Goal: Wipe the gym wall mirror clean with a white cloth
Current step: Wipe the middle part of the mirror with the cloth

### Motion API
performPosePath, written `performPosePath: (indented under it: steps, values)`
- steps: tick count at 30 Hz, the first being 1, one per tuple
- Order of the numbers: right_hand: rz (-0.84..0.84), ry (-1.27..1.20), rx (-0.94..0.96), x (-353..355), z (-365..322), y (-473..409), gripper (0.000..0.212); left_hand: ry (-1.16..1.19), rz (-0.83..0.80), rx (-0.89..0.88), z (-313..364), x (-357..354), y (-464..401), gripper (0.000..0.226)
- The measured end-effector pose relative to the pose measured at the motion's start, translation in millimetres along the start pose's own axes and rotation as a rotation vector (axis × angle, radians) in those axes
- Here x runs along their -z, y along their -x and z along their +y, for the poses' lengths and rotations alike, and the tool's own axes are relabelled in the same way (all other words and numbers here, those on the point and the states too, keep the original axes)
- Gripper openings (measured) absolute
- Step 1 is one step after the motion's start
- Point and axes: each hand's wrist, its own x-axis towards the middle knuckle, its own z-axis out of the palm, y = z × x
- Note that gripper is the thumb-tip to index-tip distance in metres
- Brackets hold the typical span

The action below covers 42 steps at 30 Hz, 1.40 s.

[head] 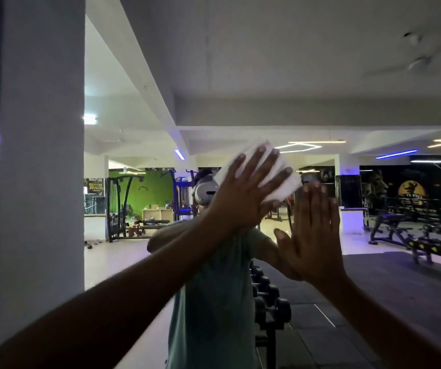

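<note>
The wall mirror (320, 89) fills the view from the white pillar rightward and reflects the gym. My left arm reaches up from the lower left. My left hand (243, 193) presses a folded white cloth (276, 181) flat against the glass at head height, fingers straight and spread over it. My right hand (312, 230) lies flat on the glass just right of and below the cloth, palm to the mirror, fingers straight and holding nothing. My own reflection in a pale green shirt (214, 302) stands behind both hands.
A white pillar (41, 155) borders the mirror on the left. Reflected in the glass are a dumbbell rack (270, 302) low in the middle, weight machines (123, 206) at the left and benches (400, 230) at the right.
</note>
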Motion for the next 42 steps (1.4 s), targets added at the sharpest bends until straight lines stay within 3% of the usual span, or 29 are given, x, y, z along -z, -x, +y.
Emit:
performPosePath:
  steps: [2,5,7,9,13,16,19,23,27,29,33,35,37,42]
  values:
    - [0.006,-0.006,0.019,0.8,2.3,0.8,0.093,-0.096,0.095,0.137,-52.2,3.9,-5.3,0.065]
    - [0.023,-0.041,0.001,-2.3,1.2,0.2,0.093,-0.144,0.169,0.790,-129.3,23.2,2.2,0.066]
    - [0.025,-0.049,-0.007,-4.2,-0.9,0.6,0.093,-0.110,0.218,1.051,-123.9,28.5,-7.0,0.068]
    - [0.020,-0.039,-0.001,-3.6,-1.0,0.5,0.092,-0.092,0.238,0.986,-74.8,20.4,-30.6,0.068]
    - [0.060,-0.074,0.007,-0.7,-2.5,0.9,0.089,0.036,0.091,0.266,36.6,-4.7,-65.3,0.065]
    - [0.076,-0.099,0.006,0.4,-3.0,0.8,0.090,0.054,0.068,0.080,26.9,-3.4,-81.8,0.063]
    - [0.059,-0.082,0.022,-0.1,0.5,0.6,0.089,-0.076,0.146,0.236,-34.0,-1.6,-80.3,0.062]
    - [0.058,-0.079,0.011,-3.4,1.7,2.0,0.091,-0.106,0.189,0.732,-120.6,17.8,-5.0,0.065]
    - [0.069,-0.071,0.012,-5.3,0.4,1.4,0.091,-0.055,0.263,1.200,-106.2,30.2,2.8,0.070]
    - [0.069,-0.079,0.010,-4.2,-0.5,-1.0,0.092,0.022,0.296,1.170,-54.7,24.2,-29.9,0.067]
    - [0.055,-0.093,0.030,1.1,0.7,1.3,0.090,0.114,-0.005,0.384,46.7,7.1,-45.3,0.067]
    - [0.044,-0.093,0.034,0.9,2.9,2.7,0.090,0.086,0.024,0.208,24.7,3.8,-29.3,0.064]
    - [0.041,-0.097,0.028,0.2,4.1,3.1,0.091,-0.013,0.105,0.317,-23.1,7.6,-2.3,0.061]
    - [0.014,-0.035,-0.016,-1.1,-7.2,2.8,0.098,-0.118,0.096,0.973,-130.1,43.4,144.1,0.063]
